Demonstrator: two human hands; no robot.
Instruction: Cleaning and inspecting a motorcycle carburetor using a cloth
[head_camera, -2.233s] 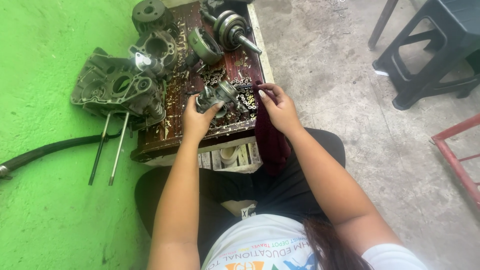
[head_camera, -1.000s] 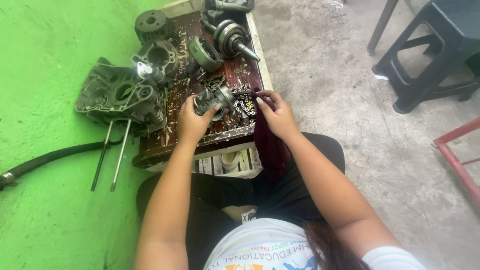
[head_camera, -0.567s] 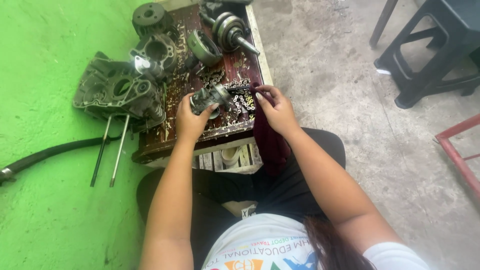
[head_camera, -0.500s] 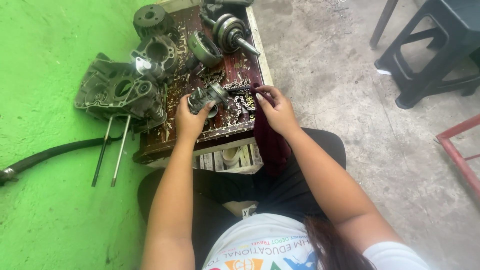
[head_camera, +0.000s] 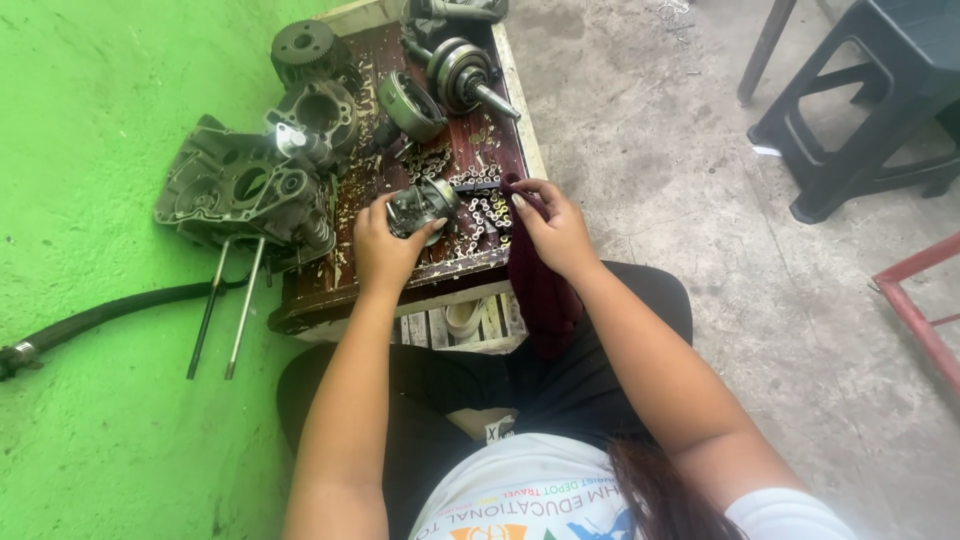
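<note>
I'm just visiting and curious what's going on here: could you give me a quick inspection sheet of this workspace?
Surface: low dark wooden table, scattered with small bits.
Job's things: small metal engine part held in left hand; dark red rag held in right hand.
Clutter: grey engine casing hanging over the table's left edge, crankshaft, round gear, chain.
Hands: both closed on their items.
Cables: black hose on green floor.
Surroundings: black plastic stool, concrete floor, red frame.
</note>
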